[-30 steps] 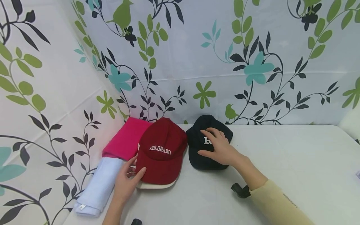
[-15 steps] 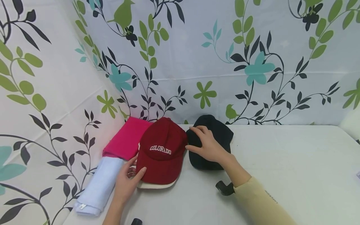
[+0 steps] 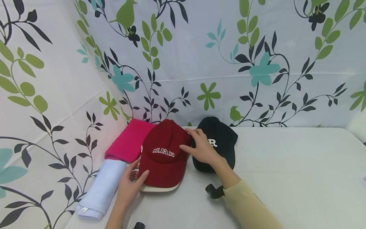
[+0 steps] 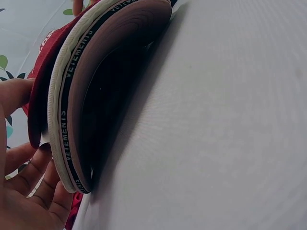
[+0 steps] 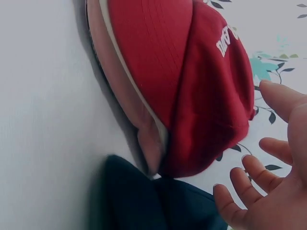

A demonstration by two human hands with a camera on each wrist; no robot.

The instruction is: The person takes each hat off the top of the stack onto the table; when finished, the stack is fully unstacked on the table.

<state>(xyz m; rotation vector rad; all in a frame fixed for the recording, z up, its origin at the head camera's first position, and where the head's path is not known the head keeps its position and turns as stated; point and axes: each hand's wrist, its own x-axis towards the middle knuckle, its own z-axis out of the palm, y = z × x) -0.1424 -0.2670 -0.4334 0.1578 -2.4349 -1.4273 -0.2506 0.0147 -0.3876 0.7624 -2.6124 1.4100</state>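
A red baseball cap (image 3: pixel 164 152) lettered COLORADO sits on top of other caps; a cream brim edge (image 3: pixel 160 189) shows beneath it. In the left wrist view, a cream brim (image 4: pixel 58 96), a black VETEMENTS band and a pink brim (image 4: pixel 115 33) are layered under the red one. My left hand (image 3: pixel 130 181) pinches the red brim's left side, thumb on top, fingers by the layered edges. My right hand (image 3: pixel 201 148) reaches over the black cap (image 3: pixel 220 136) to the red crown's right side. Its fingers are spread in the right wrist view, apparently apart from the red crown.
A folded pink cloth (image 3: pixel 130 140) and a rolled light-blue cloth (image 3: pixel 101 189) lie left of the caps. A patterned curtain (image 3: pixel 183 63) hangs behind the white table (image 3: pixel 291 171). A black wrist device (image 3: pixel 214 191) is by the right sleeve.
My right hand has moved left, from over the black cap's front to the red cap's right side, uncovering the white R. The left hand and the caps stay in place.
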